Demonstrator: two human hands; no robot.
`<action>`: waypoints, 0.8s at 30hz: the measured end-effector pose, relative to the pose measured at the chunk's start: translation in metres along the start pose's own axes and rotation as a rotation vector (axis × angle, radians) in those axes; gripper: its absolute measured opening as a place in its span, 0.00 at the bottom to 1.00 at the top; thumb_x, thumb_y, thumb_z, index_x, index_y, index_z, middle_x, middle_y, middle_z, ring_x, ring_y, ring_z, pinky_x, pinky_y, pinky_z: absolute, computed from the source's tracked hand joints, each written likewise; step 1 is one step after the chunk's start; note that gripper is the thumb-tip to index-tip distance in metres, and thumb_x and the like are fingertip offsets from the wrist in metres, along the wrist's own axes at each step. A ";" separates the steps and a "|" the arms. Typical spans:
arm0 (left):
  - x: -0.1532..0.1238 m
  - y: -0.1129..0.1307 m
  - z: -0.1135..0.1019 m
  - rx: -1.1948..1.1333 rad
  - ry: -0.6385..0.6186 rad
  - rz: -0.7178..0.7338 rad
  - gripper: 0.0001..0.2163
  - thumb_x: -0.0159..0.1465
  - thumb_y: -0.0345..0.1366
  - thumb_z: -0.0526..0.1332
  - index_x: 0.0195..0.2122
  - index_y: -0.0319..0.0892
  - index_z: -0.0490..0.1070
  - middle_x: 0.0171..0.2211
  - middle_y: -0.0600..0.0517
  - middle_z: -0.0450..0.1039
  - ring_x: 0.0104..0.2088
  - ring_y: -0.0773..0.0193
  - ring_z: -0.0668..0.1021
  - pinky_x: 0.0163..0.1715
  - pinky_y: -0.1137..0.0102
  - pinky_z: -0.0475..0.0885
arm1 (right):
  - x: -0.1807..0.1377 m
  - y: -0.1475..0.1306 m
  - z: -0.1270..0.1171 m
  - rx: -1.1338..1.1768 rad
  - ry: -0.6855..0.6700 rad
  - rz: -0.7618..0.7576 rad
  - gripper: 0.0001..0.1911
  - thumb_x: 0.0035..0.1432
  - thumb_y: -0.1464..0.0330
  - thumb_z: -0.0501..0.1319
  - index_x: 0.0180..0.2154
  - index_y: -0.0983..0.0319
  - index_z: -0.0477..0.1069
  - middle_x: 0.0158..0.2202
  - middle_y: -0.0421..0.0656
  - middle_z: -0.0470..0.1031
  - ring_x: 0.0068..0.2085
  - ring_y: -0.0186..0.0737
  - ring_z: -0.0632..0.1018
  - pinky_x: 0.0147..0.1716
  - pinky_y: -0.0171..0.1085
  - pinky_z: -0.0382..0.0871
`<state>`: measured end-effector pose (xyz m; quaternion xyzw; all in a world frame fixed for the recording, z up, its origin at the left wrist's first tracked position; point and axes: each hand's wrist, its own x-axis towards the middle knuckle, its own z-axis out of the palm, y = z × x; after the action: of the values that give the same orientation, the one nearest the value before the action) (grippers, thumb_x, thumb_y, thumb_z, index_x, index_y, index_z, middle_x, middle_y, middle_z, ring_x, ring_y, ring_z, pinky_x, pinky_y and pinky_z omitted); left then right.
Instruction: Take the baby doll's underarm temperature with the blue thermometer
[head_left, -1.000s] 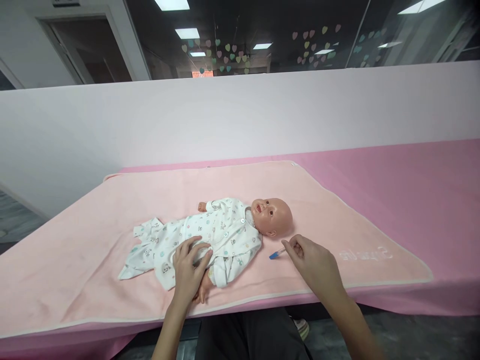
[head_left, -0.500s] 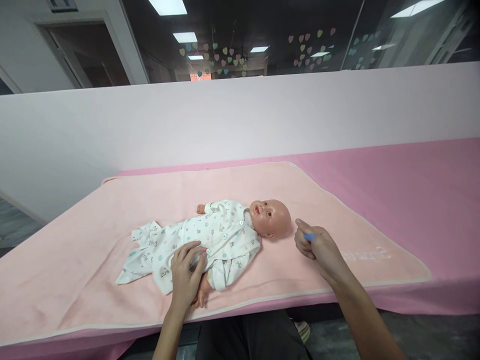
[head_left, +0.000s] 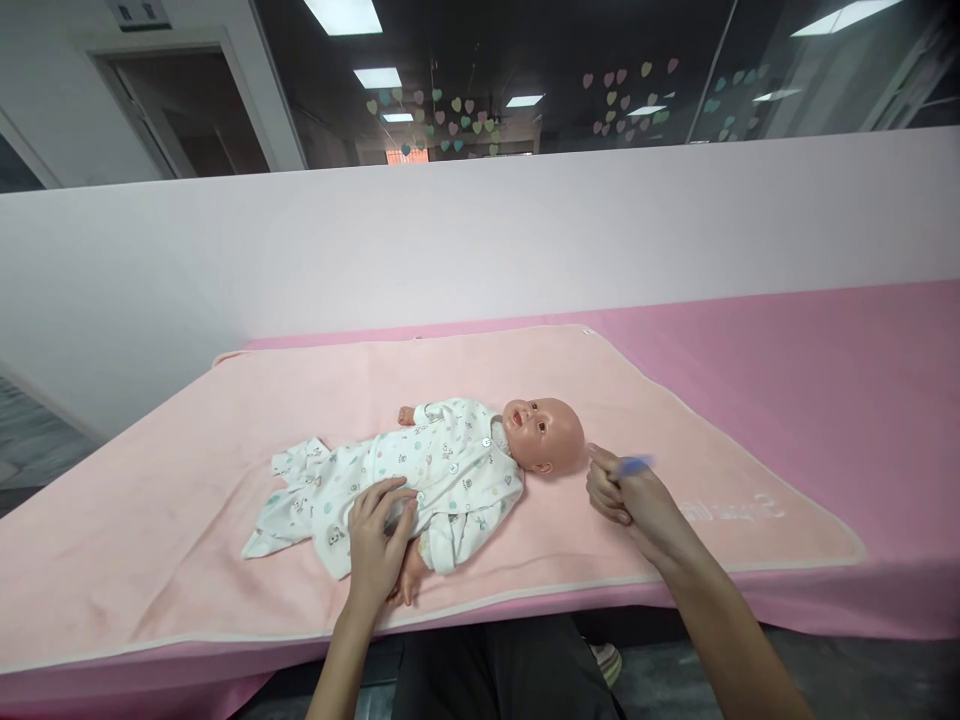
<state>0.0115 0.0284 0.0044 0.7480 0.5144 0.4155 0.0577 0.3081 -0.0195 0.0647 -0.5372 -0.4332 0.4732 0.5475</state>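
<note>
A baby doll (head_left: 544, 433) in a white printed romper (head_left: 420, 475) lies on its back on a light pink towel (head_left: 187, 480), head to the right. My left hand (head_left: 379, 545) rests flat on the doll's belly with its fingers spread. My right hand (head_left: 630, 492) is closed on a small stick with a blue end (head_left: 636, 463), just right of the doll's head and not touching it.
The towel covers a darker pink table (head_left: 825, 380) that runs off to the right. A low white partition (head_left: 450, 240) stands behind the table, with dark glass above it. My dark trousers (head_left: 502, 675) show below the table's front edge.
My right hand picked the blue-ended stick up off the towel and lifted it beside the doll's head. The left hand stayed on the doll's belly.
</note>
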 end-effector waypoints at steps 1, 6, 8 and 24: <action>0.000 0.000 0.000 0.000 -0.001 -0.003 0.08 0.60 0.38 0.54 0.35 0.46 0.72 0.43 0.51 0.70 0.47 0.57 0.68 0.47 0.60 0.61 | 0.000 0.000 0.001 -0.002 0.010 0.000 0.28 0.50 0.53 0.58 0.14 0.58 0.44 0.13 0.31 0.41 0.15 0.24 0.46 0.15 0.32 0.39; 0.000 0.001 0.000 0.001 -0.009 -0.004 0.09 0.60 0.38 0.53 0.35 0.46 0.72 0.43 0.50 0.70 0.47 0.57 0.68 0.47 0.59 0.61 | -0.001 -0.003 0.006 -0.022 0.005 0.001 0.28 0.50 0.53 0.58 0.14 0.58 0.44 0.13 0.31 0.41 0.15 0.24 0.46 0.15 0.32 0.38; 0.001 0.001 0.000 -0.002 -0.011 0.000 0.09 0.60 0.38 0.53 0.36 0.46 0.71 0.43 0.50 0.70 0.47 0.57 0.68 0.47 0.59 0.61 | -0.001 -0.003 0.006 -0.026 -0.001 0.005 0.27 0.50 0.53 0.57 0.14 0.58 0.44 0.13 0.31 0.41 0.15 0.24 0.46 0.15 0.32 0.38; -0.005 0.000 0.000 -0.022 0.105 -0.131 0.11 0.56 0.41 0.57 0.39 0.44 0.68 0.34 0.52 0.72 0.36 0.61 0.72 0.40 0.64 0.64 | -0.001 -0.011 0.008 0.025 -0.001 -0.007 0.27 0.51 0.52 0.55 0.15 0.58 0.43 0.13 0.30 0.40 0.15 0.25 0.45 0.14 0.32 0.40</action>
<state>0.0105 0.0247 0.0015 0.6893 0.5600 0.4550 0.0660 0.3008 -0.0190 0.0763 -0.5288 -0.4294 0.4768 0.5556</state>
